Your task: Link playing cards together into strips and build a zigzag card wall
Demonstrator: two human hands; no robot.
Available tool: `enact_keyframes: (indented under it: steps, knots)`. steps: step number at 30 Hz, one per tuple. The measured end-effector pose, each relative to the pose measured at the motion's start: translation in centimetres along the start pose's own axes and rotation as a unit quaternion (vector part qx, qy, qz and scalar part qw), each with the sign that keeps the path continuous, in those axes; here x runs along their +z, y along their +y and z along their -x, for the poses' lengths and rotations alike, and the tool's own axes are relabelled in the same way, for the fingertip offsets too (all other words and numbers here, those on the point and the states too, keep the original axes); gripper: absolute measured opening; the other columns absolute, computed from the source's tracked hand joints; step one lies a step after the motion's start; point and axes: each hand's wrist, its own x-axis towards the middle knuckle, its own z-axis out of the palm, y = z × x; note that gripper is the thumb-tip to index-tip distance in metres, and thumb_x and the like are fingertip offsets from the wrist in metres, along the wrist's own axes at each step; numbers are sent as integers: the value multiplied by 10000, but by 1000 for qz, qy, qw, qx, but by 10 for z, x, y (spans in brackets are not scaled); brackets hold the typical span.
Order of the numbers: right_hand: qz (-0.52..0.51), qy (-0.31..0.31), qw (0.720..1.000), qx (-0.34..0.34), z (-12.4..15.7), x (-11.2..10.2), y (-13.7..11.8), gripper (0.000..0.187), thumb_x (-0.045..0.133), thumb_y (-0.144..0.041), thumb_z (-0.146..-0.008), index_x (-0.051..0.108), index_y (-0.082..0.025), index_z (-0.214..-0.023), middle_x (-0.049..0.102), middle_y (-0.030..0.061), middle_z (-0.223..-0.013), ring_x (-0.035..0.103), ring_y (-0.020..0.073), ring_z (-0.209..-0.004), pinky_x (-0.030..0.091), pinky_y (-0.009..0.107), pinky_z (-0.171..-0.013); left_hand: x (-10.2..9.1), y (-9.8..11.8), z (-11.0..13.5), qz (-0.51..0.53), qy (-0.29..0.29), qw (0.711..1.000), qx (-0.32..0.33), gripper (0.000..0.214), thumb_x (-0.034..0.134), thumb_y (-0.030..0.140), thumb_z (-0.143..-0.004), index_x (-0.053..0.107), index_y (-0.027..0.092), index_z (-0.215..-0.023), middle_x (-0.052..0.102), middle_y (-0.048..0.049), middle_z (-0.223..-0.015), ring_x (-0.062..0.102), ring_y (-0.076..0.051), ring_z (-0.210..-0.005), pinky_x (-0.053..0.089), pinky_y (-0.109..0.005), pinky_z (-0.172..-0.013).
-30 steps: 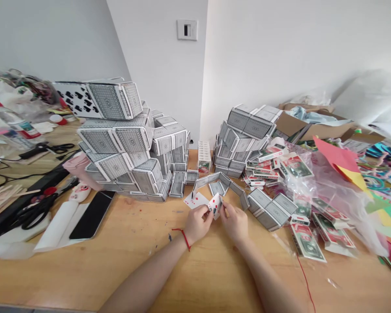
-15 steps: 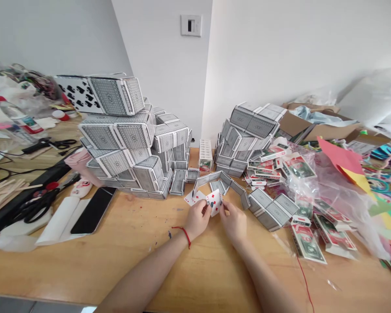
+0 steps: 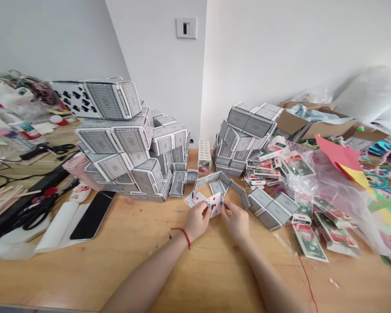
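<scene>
Two hands (image 3: pixel 198 220) hold playing cards (image 3: pixel 215 204), probably diamonds

I'm working in what looks like a home craft room. My long honey-coloured wooden table (image 3: pixel 215 278) stands against a white wall (image 3: pixel 273 56) with a small white light switch (image 3: pixel 186 28). On the table's left lie black-handled scissors (image 3: pixel 35 215) and pale wooden craft sticks (image 3: pixel 1 204); on its right, bright red-and-yellow paper (image 3: pixel 340 156) and a brown cardboard box (image 3: pixel 316 124); at its back, towers of grey-backed playing cards (image 3: pixel 117 143).
</scene>
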Motion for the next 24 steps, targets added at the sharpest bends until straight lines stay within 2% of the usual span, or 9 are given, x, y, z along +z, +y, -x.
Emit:
enact_keyframes:
  steps: [3, 5, 6, 9, 12, 15, 17, 19, 24]
  knots:
    - [-45, 6, 999, 29, -1, 0, -1, 269, 480, -339, -775, 680, -178, -858, 700, 77, -748, 644, 186, -641, 478, 255, -592, 0, 0, 0, -2, 14, 1000, -9, 227, 380, 225, -818, 352, 193, -595, 449, 5, -591, 434, -118, -574, 321, -228, -535]
    - [-146, -44, 986, 71, -4, -2, 0, 305, 485, -390, -776, 676, -171, -871, 701, 77, -785, 646, 197, -675, 494, 278, -616, 0, -1, -2, 0, 37, 999, -21, 223, 388, 218, -807, 346, 194, -589, 448, 4, -589, 437, -122, -577, 323, -232, -542]
    - [-207, -77, 970, 98, -7, -3, 0, 336, 483, -425, -775, 676, -164, -863, 700, 80, -802, 646, 206, -698, 502, 292, -625, -1, -2, -2, 3, 48, 998, -30, 224, 392, 213, -800, 340, 194, -584, 445, 6, -584, 434, -123, -575, 322, -232, -540]
    - [-381, -174, 890, 177, -13, -5, 3, 415, 492, -509, -749, 675, -146, -836, 693, 92, -826, 645, 226, -744, 518, 331, -633, -2, -5, -5, 24, 66, 996, -53, 234, 398, 205, -789, 316, 195, -570, 430, 14, -566, 422, -121, -559, 313, -228, -522]
    - [-502, -228, 801, 233, -15, -5, 5, 376, 598, -479, -686, 663, -154, -864, 687, 91, -836, 645, 224, -772, 520, 351, -665, -2, -8, -6, 49, 63, 995, -57, 244, 402, 219, -790, 309, 194, -566, 411, 20, -555, 408, -116, -546, 304, -224, -510]
    - [-550, -256, 751, 260, -14, -5, 5, 327, 674, -404, -637, 663, -152, -844, 686, 91, -813, 644, 218, -778, 509, 359, -706, -3, -8, -5, 69, 49, 995, -50, 252, 408, 229, -787, 308, 192, -559, 386, 26, -541, 387, -107, -526, 294, -220, -497]
    - [-559, -264, 738, 271, -12, -4, 3, 292, 693, -376, -618, 665, -150, -801, 686, 81, -766, 644, 206, -740, 501, 353, -712, -4, -8, -4, 78, 38, 995, -46, 253, 406, 229, -786, 307, 190, -557, 378, 29, -539, 375, -102, -517, 290, -219, -494]
    - [-559, -248, 738, 284, -11, -2, 2, 254, 711, -357, -594, 662, -152, -736, 679, 58, -698, 637, 186, -675, 493, 334, -695, -4, -8, -3, 82, 31, 995, -45, 256, 404, 231, -787, 305, 189, -554, 370, 30, -536, 367, -101, -512, 288, -220, -494]
    - [-529, -175, 771, 308, -8, 3, -2, 226, 744, -319, -526, 615, -149, -602, 623, 3, -561, 558, 124, -519, 443, 245, -551, -6, -6, -2, 97, 18, 994, -44, 276, 428, 239, -778, 317, 183, -531, 362, 29, -526, 353, -98, -508, 280, -223, -487]
